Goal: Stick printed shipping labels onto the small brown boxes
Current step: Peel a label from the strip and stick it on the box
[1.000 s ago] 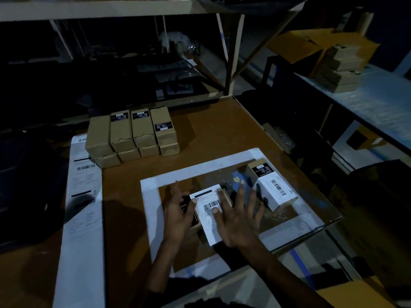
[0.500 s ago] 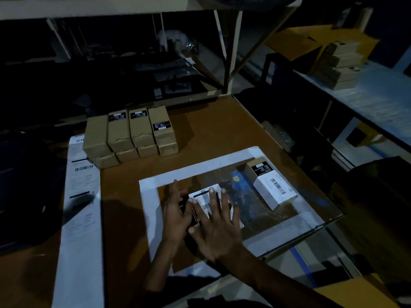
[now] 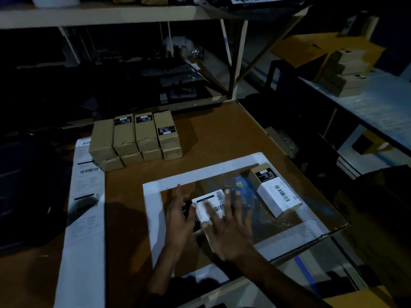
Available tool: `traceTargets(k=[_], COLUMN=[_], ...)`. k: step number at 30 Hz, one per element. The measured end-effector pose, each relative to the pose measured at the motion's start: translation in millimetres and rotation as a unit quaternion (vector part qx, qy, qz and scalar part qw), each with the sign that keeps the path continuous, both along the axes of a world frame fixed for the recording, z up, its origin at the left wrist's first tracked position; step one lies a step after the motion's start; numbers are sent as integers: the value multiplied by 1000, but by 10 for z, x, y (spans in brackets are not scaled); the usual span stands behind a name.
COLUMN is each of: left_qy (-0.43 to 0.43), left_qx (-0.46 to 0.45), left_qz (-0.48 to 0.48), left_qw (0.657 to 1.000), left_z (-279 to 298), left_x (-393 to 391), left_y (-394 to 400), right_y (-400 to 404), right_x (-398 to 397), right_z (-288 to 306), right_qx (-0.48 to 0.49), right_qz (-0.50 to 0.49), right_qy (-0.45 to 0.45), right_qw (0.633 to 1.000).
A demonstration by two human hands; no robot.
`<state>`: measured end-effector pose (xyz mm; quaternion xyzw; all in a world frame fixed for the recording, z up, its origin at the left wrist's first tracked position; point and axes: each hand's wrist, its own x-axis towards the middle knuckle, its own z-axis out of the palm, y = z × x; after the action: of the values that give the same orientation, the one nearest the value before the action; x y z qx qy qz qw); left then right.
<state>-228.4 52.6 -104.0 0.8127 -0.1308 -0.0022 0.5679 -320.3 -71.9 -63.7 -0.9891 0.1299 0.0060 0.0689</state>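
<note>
Boxes in the stack (image 3: 135, 138): we count eight.
Labelled boxes: we see two (image 3: 277, 196) (image 3: 209, 207).
Hands: two (image 3: 180, 218) (image 3: 231, 232).

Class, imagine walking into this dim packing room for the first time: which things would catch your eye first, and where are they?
Two hands, left hand and right hand, lie spread over a white shipping label in the middle of the white-framed mat. A labelled box sits at the mat's right, and plain brown boxes are stacked behind.
</note>
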Motion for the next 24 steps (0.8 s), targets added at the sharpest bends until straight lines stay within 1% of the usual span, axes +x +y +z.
traceTargets(k=[2, 4, 6, 8, 10, 12, 14, 16, 18, 20, 21, 22, 24], left_qy=[-1, -3, 1, -3, -12, -11, -6, -11, -10, -4, -3, -5, -9], left_qx=[3, 11, 9, -2, 4, 15, 22, 23, 15, 14, 16, 20, 28], left_qz=[5, 9, 10, 2, -1, 2, 14, 17, 11, 4, 2, 4, 12], left_qw=[1000, 1000, 1000, 1000, 1000, 1000, 1000, 1000, 1000, 1000, 1000, 1000, 999], left_z=[-16, -29, 1, 59, 81, 49, 41, 54, 72, 79, 79, 60, 50], left_x=[3, 16, 7, -31, -38, -12, -11, -14, -26, -33, -33, -27, -27], left_y=[-7, -10, -10, -5, -2, -5, -22, -30, -16, -5, -5, -4, -13], right_y=[-224, -237, -41, 120, 31, -203, -332, -189, 45, 87, 23, -63, -208], right_x=[35, 74, 54, -11, -17, 34, 73, 67, 6, -17, -12, -3, 36], right_z=[-18, 31, 16, -12, -23, -6, 76, 20, -32, -33, -32, -39, -35], right_qx=[12, -1, 6, 16, 1, -5, -6, -12, -12, -29, -33, -18, -19], right_qz=[-43, -58, -9, 42, 52, 14, -36, -21, 16, 36, 35, 20, -26], right_qy=[10, 19, 34, 4, 6, 30, 25, 30, 14, -5, -5, 15, 1], right_qw=[999, 998, 999, 999, 999, 999, 999, 999, 1000, 999, 999, 1000, 999])
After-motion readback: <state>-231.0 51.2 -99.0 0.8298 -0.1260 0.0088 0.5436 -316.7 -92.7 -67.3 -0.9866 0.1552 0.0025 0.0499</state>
